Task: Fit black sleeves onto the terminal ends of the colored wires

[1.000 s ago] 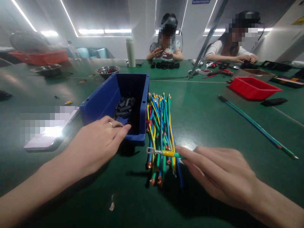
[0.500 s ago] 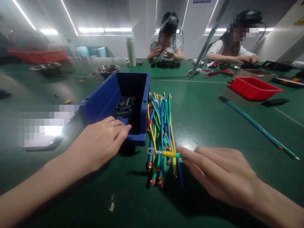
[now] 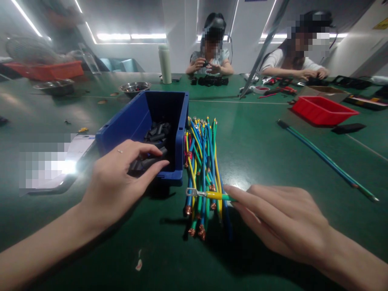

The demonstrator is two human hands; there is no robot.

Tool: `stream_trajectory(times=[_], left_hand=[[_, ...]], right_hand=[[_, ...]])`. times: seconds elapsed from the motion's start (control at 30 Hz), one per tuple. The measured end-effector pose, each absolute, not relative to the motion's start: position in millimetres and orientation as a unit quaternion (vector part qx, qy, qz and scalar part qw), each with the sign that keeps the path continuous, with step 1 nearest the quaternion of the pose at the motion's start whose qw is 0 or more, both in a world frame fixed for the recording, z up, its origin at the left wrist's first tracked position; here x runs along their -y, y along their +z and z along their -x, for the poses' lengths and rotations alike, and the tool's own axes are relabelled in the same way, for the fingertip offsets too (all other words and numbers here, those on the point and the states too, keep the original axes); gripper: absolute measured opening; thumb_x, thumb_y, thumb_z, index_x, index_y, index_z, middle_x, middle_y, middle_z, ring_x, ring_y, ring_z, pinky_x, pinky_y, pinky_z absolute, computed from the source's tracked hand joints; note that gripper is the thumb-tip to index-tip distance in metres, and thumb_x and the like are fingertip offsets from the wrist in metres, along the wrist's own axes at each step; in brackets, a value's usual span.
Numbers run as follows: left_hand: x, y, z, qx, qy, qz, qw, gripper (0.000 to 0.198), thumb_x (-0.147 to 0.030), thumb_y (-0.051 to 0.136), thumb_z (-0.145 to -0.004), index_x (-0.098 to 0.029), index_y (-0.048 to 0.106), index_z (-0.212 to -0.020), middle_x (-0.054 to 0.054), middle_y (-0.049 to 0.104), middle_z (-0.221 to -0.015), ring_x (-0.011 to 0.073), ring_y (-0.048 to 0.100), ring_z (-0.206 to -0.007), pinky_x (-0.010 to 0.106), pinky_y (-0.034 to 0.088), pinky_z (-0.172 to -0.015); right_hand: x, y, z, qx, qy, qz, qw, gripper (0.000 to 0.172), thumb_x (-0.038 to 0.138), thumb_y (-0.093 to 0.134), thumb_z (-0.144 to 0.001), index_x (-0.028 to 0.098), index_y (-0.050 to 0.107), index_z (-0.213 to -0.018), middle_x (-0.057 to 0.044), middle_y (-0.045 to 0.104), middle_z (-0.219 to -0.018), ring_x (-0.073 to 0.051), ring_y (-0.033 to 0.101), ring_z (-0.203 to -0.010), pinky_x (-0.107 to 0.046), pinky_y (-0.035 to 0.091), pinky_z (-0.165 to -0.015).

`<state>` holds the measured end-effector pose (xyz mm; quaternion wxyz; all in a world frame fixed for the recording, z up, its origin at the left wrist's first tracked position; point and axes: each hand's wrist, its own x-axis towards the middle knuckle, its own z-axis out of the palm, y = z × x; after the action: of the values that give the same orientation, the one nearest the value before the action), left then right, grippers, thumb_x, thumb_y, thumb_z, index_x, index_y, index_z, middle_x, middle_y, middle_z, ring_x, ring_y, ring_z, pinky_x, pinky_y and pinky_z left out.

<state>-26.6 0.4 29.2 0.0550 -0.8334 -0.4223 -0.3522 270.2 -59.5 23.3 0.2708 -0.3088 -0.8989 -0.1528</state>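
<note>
- Right, grip first: the right hand (image 3: 281, 226) has its fingertips pinched on a yellow-green lead (image 3: 212, 195). The lead's silver ring lug points toward the blue bin (image 3: 121, 125).
- That lead lies crosswise over the near end of the wire bundle (image 3: 203, 157), just off the bin's front right corner.
- Over to the left hand (image 3: 118, 182): it reaches across the bin's front lip, fingers curled down among the black sleeves (image 3: 156, 133). It's touching them, but whether one is actually gripped I cannot tell.
- The bundle itself is blue, yellow and green leads with copper lugs, running along the bin's right wall and close against it.
- Further out, a flat device (image 3: 80, 145) lies left of the bin, with a steel bowl (image 3: 134, 87) and a pale bottle (image 3: 165, 64) behind it. A red tray (image 3: 321, 111) and a long green cable (image 3: 324, 159) sit well off to its right.
- Two other people work beyond the bin at the table's far edge.
- Risk, as I judge it: the lug could snag the loose leads beneath and drag them, or the left hand's weight on the lip could shove the bin into the bundle.
- Writing: none readable. The signs along the top edge are cut off or too small.
</note>
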Motion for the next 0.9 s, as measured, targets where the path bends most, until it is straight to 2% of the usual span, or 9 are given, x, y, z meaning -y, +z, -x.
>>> stream_trajectory(times=[0.2, 0.33, 0.43, 0.57, 0.9], left_hand=[[8.7, 34.2, 23.9, 0.333, -0.374, 0.862, 0.078, 0.010, -0.024, 0.067, -0.095, -0.020, 0.062, -0.104, 0.001, 0.069, -0.094, 0.0154, 0.066, -0.083, 0.029, 0.053, -0.079], [16.0, 37.9, 26.2, 0.298, -0.333, 0.892, 0.073, 0.023, -0.028, 0.064, -0.097, -0.016, 0.061, -0.117, 0.004, 0.070, -0.102, 0.0156, 0.066, -0.092, 0.026, 0.050, -0.089], [17.8, 37.9, 28.0, 0.277, -0.315, 0.904, 0.079, 0.032, -0.024, 0.064, -0.097, -0.014, 0.058, -0.126, 0.006, 0.070, -0.107, 0.0169, 0.066, -0.097, 0.026, 0.049, -0.092], [15.2, 35.8, 25.6, 0.259, -0.331, 0.904, 0.077, 0.024, -0.020, 0.063, -0.097, -0.014, 0.062, -0.120, 0.004, 0.072, -0.103, 0.0163, 0.066, -0.094, 0.027, 0.049, -0.090], [18.9, 34.3, 18.9, 0.268, -0.337, 0.902, 0.031, 0.021, -0.021, 0.063, -0.098, -0.017, 0.062, -0.118, 0.003, 0.073, -0.099, 0.0166, 0.066, -0.090, 0.029, 0.050, -0.087]], right_hand=[[59.5, 21.3, -271.7, 0.896, -0.158, 0.316, 0.269, 0.021, 0.012, 0.049, -0.098, 0.010, 0.058, -0.117, 0.005, 0.048, -0.061, -0.011, 0.036, -0.050, -0.028, 0.028, -0.046], [59.1, 20.0, -272.1, 0.892, -0.163, 0.324, 0.270, 0.020, 0.014, 0.049, -0.099, 0.011, 0.059, -0.116, 0.005, 0.049, -0.060, -0.011, 0.037, -0.049, -0.027, 0.029, -0.046], [59.7, 18.6, -273.1, 0.890, -0.163, 0.327, 0.274, 0.019, 0.014, 0.051, -0.099, 0.011, 0.059, -0.115, 0.005, 0.051, -0.061, -0.010, 0.039, -0.049, -0.027, 0.030, -0.046], [59.3, 16.8, -274.2, 0.887, -0.165, 0.331, 0.275, 0.022, 0.013, 0.052, -0.098, 0.011, 0.058, -0.118, 0.005, 0.052, -0.063, -0.009, 0.041, -0.050, -0.026, 0.031, -0.048], [60.1, 17.6, -273.8, 0.886, -0.164, 0.333, 0.277, 0.021, 0.012, 0.053, -0.097, 0.010, 0.059, -0.117, 0.004, 0.055, -0.064, -0.009, 0.044, -0.049, -0.026, 0.032, -0.047]])
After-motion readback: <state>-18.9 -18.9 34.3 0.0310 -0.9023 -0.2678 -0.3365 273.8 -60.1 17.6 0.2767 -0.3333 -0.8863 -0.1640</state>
